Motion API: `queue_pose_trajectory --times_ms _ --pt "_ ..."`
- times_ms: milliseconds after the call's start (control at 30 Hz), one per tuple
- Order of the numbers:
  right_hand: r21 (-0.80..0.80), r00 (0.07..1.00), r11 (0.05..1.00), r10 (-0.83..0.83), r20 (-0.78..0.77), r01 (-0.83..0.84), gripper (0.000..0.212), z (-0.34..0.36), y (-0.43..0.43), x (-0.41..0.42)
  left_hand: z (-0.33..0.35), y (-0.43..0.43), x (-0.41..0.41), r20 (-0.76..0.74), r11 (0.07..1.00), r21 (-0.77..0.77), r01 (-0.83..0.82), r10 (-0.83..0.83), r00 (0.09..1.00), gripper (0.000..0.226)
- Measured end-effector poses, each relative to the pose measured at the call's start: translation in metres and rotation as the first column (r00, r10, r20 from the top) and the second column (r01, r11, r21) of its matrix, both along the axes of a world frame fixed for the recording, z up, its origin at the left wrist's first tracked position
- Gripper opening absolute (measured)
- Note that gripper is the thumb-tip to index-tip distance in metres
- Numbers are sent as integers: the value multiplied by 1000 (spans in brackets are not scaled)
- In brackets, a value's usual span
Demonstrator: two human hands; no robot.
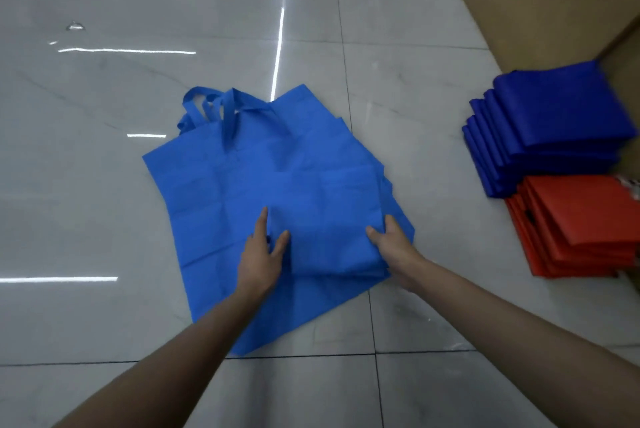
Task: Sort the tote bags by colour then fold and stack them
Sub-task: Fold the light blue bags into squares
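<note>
A folded bag lies on flat blue bags on the floor. The left hand presses its left edge, fingers straight. The right hand pinches its right edge, fingers apparently tucked underneath. A dark-blue stack and a red stack sit well to the right.

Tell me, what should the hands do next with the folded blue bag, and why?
Probably lift the folded bag off the unfolded bags and start a new pile near the dark blue stack and red stack. The right hand grips its edge, the left hand lies flat against it, and its blue looks lighter.
</note>
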State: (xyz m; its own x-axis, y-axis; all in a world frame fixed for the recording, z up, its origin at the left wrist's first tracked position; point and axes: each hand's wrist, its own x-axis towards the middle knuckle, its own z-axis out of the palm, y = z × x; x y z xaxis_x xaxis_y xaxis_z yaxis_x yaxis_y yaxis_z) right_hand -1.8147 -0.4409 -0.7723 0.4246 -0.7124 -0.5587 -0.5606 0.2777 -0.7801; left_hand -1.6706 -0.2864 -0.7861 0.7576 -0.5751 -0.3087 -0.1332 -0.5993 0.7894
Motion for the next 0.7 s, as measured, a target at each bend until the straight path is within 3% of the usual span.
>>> queue_pose_trajectory --times_ms 133,200,267,400,567,700 --pt "78 952 968 -251 178 240 22 17 -2 -30 9 -23 -3 -171 990 13 140 -136 976 45" --pt "13 933 954 -294 207 298 21 27 -4 -49 23 -42 -8 -245 979 -22 201 -200 949 18" --pt "-66 912 928 -345 223 367 22 37 -7 -71 40 -66 -16 -305 959 -73 274 -283 909 8" --pt "-110 807 823 -506 304 557 21 50 -10 -124 68 -117 -46 -282 881 -116 458 -472 835 15" --pt "-120 643 667 -631 433 735 28 61 -4 -198 86 -158 -121 -248 797 -219 563 -604 758 10" --pt "-130 611 626 -660 436 769 28 63 19 -268 71 -147 -184 -337 748 -188 637 -658 673 48"
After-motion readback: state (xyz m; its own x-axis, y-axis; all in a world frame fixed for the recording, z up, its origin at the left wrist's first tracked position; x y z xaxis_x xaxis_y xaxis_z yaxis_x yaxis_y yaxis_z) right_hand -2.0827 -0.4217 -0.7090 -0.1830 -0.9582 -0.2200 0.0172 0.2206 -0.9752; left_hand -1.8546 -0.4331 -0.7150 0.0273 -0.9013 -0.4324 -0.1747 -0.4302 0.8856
